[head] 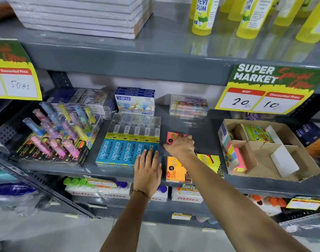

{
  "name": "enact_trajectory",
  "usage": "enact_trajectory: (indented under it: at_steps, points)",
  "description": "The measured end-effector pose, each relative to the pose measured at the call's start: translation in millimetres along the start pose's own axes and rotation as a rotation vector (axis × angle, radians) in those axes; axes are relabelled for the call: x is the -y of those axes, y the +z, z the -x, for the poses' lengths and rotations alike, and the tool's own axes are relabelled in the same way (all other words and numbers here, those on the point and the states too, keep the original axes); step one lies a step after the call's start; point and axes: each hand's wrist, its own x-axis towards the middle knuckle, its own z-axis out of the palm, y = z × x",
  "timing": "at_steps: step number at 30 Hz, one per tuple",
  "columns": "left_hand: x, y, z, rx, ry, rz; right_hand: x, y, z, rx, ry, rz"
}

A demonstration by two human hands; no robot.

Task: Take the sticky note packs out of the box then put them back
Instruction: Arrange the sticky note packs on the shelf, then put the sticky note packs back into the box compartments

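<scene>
An open cardboard box (275, 171) with dividers stands on the grey shelf at the right; a pink-and-yellow sticky note pack (240, 160) and a green pack (256, 132) are inside it. On the shelf left of the box lie an orange sticky note pack (174, 169), a yellow pack (212, 163) and a pink pack (172, 137). My right hand (181, 145) rests on the pink pack, fingers curled over its edge. My left hand (148, 168) lies flat with fingers spread on the blue Apsara pencil boxes (124, 151).
Highlighter packs (55, 137) fill the shelf's left side. Oil pastel boxes (135, 100) and clear boxes (188, 106) sit at the back. A price sign (264, 90) hangs from the upper shelf, which carries yellow gum bottles (202, 15). More goods stand on the shelf below.
</scene>
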Motion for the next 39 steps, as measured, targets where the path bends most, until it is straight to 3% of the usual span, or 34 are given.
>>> enact_trajectory:
  at_steps: [13, 18, 25, 29, 33, 39]
  points:
    - [-2.2, -6.1, 0.8, 0.012, 0.002, -0.002, 5.4, 8.9, -0.6, -0.052, 0.053, 0.01]
    - [-2.8, -10.2, 1.5, 0.004, 0.025, -0.003, -11.1, -10.2, 6.9, -0.076, 0.026, -0.196]
    - [-16.8, -11.6, -9.3, -0.08, 0.013, 0.079, -105.9, -85.6, 41.9, -0.298, -0.054, -0.448]
    - [-21.2, -8.4, -11.0, -0.116, -0.009, 0.071, -190.5, -106.7, 66.4, -0.449, 0.023, -0.434]
    - [-21.4, -5.6, -9.4, -0.133, -0.028, 0.055, -247.6, -97.3, 64.5, -0.353, 0.207, -0.364]
    - [-21.1, -4.0, -9.4, -0.124, -0.03, 0.048, -265.4, -68.1, 51.5, -0.253, 0.191, -0.364]
